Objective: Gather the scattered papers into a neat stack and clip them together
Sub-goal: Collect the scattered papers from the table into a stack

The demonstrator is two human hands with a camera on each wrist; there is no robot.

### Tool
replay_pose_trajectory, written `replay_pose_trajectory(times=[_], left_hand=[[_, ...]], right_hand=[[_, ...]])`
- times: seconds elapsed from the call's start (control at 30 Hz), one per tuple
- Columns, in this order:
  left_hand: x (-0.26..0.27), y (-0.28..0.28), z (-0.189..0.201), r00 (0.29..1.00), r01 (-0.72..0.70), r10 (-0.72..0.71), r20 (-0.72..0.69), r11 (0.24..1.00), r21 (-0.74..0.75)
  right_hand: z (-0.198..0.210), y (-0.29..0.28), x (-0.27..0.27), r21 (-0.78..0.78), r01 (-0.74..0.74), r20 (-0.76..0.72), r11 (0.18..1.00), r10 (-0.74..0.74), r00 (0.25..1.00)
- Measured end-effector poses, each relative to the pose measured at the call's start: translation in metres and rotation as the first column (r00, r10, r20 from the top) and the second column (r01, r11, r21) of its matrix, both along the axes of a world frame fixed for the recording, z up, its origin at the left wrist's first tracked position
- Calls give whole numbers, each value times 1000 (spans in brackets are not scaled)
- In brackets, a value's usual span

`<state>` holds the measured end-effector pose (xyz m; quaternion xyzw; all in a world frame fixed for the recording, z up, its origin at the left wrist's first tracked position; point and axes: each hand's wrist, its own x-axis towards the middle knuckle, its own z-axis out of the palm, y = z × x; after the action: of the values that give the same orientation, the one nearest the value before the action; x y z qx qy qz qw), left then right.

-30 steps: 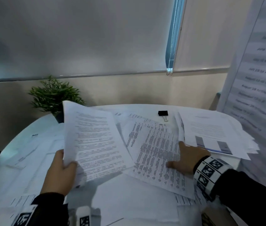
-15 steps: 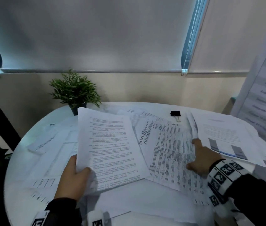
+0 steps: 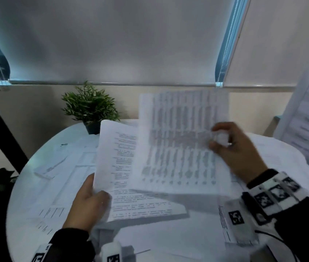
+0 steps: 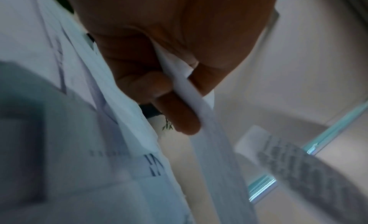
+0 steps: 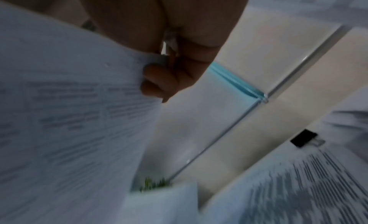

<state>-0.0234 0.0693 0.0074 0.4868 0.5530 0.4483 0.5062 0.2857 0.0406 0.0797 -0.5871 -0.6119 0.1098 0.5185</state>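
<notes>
Head view: at a round white table (image 3: 26,186) strewn with loose printed pages (image 3: 59,167), a person's left hand (image 3: 87,203) grips a sheaf of white text sheets (image 3: 123,167) by its lower corner, while the right hand (image 3: 235,148) pinches a blurred, raised sheet of printed columns (image 3: 180,137). A black binder clip (image 5: 303,137) lies on the table beyond.

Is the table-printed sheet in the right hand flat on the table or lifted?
Lifted. The right hand pinches the table-printed sheet at its right edge, and it stands nearly upright above the papers on the table.
</notes>
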Motion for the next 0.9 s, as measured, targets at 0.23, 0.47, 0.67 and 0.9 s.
replay_pose_trajectory(times=[0.23, 0.47, 0.67, 0.9], left_hand=[[1, -16, 8, 985, 45, -37, 170, 998, -48], [-23, -27, -14, 984, 36, -30, 173, 999, -28], [-70, -24, -36, 978, -182, 187, -96, 982, 59], [-77, -32, -52, 960, -257, 257, 109, 966, -14]], right_hand=[[-53, 21, -44, -474, -247, -209, 845, 164, 964], [-53, 36, -78, -438, -224, -141, 871, 180, 974], [-64, 59, -20, -770, 271, 508, 578, 297, 808], [-83, 53, -8, -788, 284, 524, 546, 352, 775]])
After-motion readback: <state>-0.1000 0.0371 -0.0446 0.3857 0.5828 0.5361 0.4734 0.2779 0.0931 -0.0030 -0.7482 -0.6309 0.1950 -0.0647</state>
